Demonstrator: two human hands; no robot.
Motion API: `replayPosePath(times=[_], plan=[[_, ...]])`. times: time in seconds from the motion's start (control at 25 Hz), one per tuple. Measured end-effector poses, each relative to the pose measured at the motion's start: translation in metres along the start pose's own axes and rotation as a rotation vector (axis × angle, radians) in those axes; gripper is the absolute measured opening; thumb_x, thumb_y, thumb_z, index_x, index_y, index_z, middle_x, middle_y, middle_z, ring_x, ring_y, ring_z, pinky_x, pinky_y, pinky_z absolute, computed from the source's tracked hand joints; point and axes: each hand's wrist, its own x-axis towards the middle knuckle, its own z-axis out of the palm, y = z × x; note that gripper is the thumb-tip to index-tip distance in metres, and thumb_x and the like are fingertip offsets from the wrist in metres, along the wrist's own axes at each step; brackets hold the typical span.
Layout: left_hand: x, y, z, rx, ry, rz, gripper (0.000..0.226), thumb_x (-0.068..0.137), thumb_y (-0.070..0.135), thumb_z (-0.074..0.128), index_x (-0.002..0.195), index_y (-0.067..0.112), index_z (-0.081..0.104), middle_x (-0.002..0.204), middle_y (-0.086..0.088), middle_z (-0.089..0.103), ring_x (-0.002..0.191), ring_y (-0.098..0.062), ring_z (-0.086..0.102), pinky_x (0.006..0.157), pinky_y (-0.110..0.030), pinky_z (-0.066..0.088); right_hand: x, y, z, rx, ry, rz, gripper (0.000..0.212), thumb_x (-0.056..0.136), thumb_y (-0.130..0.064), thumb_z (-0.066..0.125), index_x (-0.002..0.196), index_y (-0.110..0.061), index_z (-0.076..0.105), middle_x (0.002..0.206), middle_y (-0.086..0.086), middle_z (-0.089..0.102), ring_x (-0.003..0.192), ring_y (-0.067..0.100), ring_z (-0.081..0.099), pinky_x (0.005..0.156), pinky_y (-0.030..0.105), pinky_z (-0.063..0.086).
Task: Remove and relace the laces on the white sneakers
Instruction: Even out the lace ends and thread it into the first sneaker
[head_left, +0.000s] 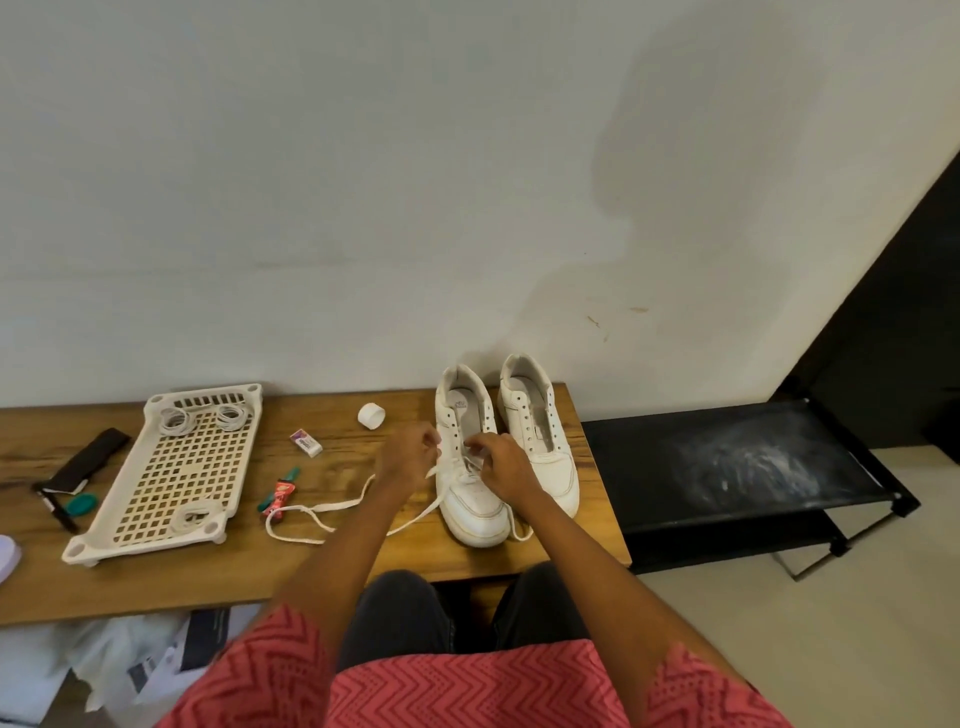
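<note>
Sneakers, centre-right of frame on counter (467, 564) | left sneaker (470, 467): my left hand (408, 454) and right hand (501, 465) each grip lace (332, 506) at lowest eyelets, relacing barely begun | right sneaker (540, 441): no lace that I can see, still to do.

Two sneakers (506, 441) stand at the table's (311, 566) right end, tray (171, 467) left.

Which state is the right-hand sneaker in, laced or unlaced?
Unlaced. The right-hand sneaker shows bare eyelet rows with no lace across its tongue; both hands work on the other sneaker.
</note>
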Motion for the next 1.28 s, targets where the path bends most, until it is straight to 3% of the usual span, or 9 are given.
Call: replayPosePath(times=[0.24, 0.44, 0.56, 0.64, 0.76, 0.84, 1.0, 1.16, 1.28], plan=[[-0.001, 0.002, 0.026, -0.093, -0.024, -0.093, 0.003, 0.083, 0.005, 0.067, 0.086, 0.005, 0.066, 0.09, -0.01, 0.068, 0.075, -0.014, 0.056, 0.056, -0.015, 0.036, 0.002, 0.002, 0.003, 0.011, 0.011, -0.053, 0.028, 0.09, 0.001, 0.047, 0.109, -0.002, 0.067, 0.104, 0.015, 0.07, 0.095, 0.028, 0.058, 0.08, 0.033, 0.047], [0.007, -0.021, -0.014, -0.038, 0.276, -0.416, 0.012, 0.089, 0.007, 0.056, 0.094, 0.004, 0.066, 0.099, -0.012, 0.067, 0.092, -0.028, 0.062, 0.076, -0.031, 0.05, 0.002, 0.003, 0.002, 0.05, 0.0, -0.04, 0.032, 0.089, 0.007, 0.045, 0.112, -0.001, 0.067, 0.106, 0.014, 0.07, 0.097, 0.026, 0.061, 0.088, 0.03, 0.047], [0.016, -0.056, -0.065, -0.161, 0.455, -0.673, 0.025, 0.092, 0.009, 0.05, 0.113, -0.001, 0.059, 0.113, -0.016, 0.064, 0.102, -0.033, 0.062, 0.086, -0.039, 0.052, 0.003, 0.004, 0.0, 0.095, -0.001, -0.039, 0.032, 0.088, 0.01, 0.046, 0.11, 0.0, 0.067, 0.106, 0.015, 0.07, 0.098, 0.025, 0.065, 0.093, 0.027, 0.044], [0.017, -0.071, -0.086, -0.113, 0.531, -0.736, 0.037, 0.09, 0.006, 0.054, 0.126, -0.003, 0.05, 0.124, -0.022, 0.057, 0.113, -0.038, 0.056, 0.095, -0.043, 0.048, 0.004, 0.002, -0.001, 0.091, -0.016, -0.016, 0.033, 0.088, 0.01, 0.046, 0.111, 0.0, 0.067, 0.11, 0.015, 0.069, 0.101, 0.027, 0.063, 0.091, 0.024, 0.043], [0.016, -0.063, -0.073, 0.095, 0.344, -0.627, 0.032, 0.093, 0.008, 0.051, 0.12, -0.007, 0.047, 0.123, -0.023, 0.053, 0.114, -0.037, 0.051, 0.099, -0.045, 0.042, 0.006, 0.001, -0.003, 0.092, -0.046, -0.009, 0.034, 0.087, 0.012, 0.047, 0.112, 0.0, 0.066, 0.113, 0.015, 0.068, 0.104, 0.027, 0.061, 0.089, 0.02, 0.042], [0.014, -0.042, -0.046, 0.095, 0.201, -0.447, 0.025, 0.091, 0.007, 0.054, 0.115, 0.002, 0.054, 0.117, -0.017, 0.058, 0.106, -0.031, 0.056, 0.095, -0.042, 0.046, 0.006, 0.001, -0.004, 0.093, -0.056, -0.009, 0.035, 0.086, 0.012, 0.047, 0.113, 0.001, 0.066, 0.113, 0.016, 0.067, 0.105, 0.028, 0.062, 0.09, 0.022, 0.043], [0.006, -0.009, 0.008, -0.014, -0.092, -0.084, 0.02, 0.082, 0.012, 0.069, 0.101, 0.013, 0.062, 0.097, -0.001, 0.062, 0.081, -0.019, 0.06, 0.064, -0.031, 0.051, 0.007, 0.003, -0.003, 0.089, -0.073, -0.015, 0.036, 0.086, 0.012, 0.046, 0.112, 0.001, 0.066, 0.112, 0.016, 0.068, 0.104, 0.028, 0.061, 0.094, 0.031, 0.047], [0.004, -0.01, 0.028, -0.213, -0.117, -0.128, 0.018, 0.085, 0.0, 0.062, 0.075, 0.015, 0.058, 0.08, -0.01, 0.063, 0.066, -0.021, 0.059, 0.048, -0.028, 0.048, 0.007, 0.006, -0.003, 0.095, -0.057, -0.032, 0.036, 0.085, 0.012, 0.046, 0.113, 0.001, 0.066, 0.111, 0.016, 0.068, 0.103, 0.028, 0.062, 0.095, 0.032, 0.047], [0.003, -0.017, 0.022, -0.128, -0.139, -0.016, 0.01, 0.085, 0.002, 0.064, 0.08, 0.01, 0.061, 0.08, -0.01, 0.064, 0.059, -0.017, 0.059, 0.043, -0.018, 0.043, 0.008, 0.007, -0.001, 0.091, -0.029, -0.025, 0.035, 0.086, 0.011, 0.046, 0.113, 0.001, 0.066, 0.112, 0.016, 0.068, 0.103, 0.028, 0.062, 0.092, 0.026, 0.043]])
